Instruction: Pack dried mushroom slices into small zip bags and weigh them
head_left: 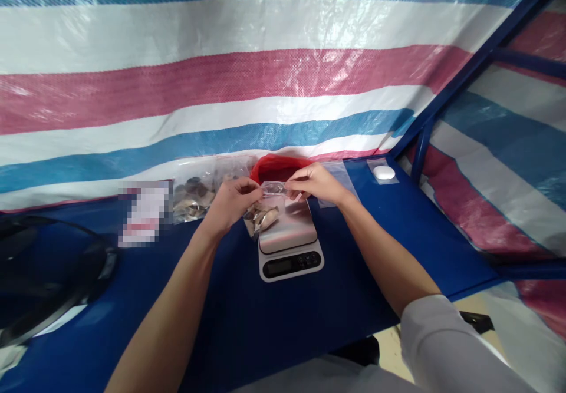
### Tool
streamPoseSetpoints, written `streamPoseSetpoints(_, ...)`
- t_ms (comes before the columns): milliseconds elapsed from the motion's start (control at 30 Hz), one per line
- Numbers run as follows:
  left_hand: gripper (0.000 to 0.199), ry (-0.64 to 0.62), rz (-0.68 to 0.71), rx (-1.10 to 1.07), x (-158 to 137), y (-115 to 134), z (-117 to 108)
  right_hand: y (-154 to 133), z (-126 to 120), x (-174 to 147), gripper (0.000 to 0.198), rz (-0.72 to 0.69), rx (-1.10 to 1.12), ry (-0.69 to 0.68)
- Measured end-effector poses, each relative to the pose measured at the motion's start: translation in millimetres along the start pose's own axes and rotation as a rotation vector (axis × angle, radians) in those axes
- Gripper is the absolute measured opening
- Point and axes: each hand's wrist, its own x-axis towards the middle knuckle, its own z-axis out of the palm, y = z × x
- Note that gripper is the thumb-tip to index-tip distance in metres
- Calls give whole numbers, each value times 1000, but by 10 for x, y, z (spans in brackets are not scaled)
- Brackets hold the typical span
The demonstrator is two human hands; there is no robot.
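Note:
Between my two hands a small clear plastic bag with pale brown pieces in its lower part is held up by its top edge. My left hand pinches the bag's left upper corner. The right upper edge is gripped between the fingers of my right hand. Beneath the bag stands a white kitchen scale with a silver plate and a dark display panel; the bag covers part of its left side. Whether the bag touches the plate I cannot tell. Just behind the scale, a red bag gapes at the top.
Clear bags of brown pieces lie left of the scale. A flat clear bag and a white rounded object are to the right. A black round-edged object stands far left on the blue table. Striped sheeting hangs behind.

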Motion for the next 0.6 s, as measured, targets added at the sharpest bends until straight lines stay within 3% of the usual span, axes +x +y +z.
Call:
streamPoseSetpoints(133, 20, -4, 43, 88, -5, 18, 10, -21, 34, -2, 21, -21, -38, -7)
streamPoseSetpoints(333, 37, 51, 60, 192, -43, 71, 99, -59, 107, -16, 18, -75, -116, -8)
streamPoseSetpoints(600, 23, 134, 103, 250, -43, 52, 188, -58, 132, -22, 19, -82, -155, -58)
